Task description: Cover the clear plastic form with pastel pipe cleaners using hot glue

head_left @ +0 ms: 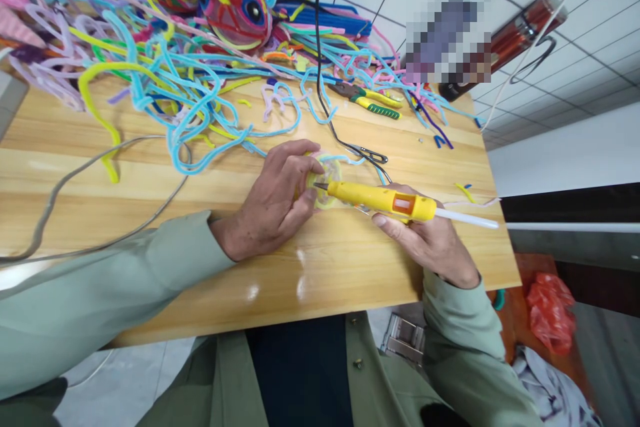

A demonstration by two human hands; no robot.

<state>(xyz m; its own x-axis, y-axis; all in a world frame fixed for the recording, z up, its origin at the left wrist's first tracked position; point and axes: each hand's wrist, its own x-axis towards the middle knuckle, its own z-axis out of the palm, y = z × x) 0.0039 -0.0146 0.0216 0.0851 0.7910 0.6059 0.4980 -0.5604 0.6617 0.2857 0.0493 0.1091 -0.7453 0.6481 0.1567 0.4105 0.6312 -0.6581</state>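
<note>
two hands: right [425, 233] grips glue gun [383, 200] pointing left, left [275, 197] pinches yellow coil [327, 180].

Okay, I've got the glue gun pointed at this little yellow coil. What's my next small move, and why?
Probably squeeze out a small dab. The glue gun in your right hand already aims its nozzle at the yellow coil, which your left hand steadies on the table. Whether the tip touches the coil is hard to tell.
</note>
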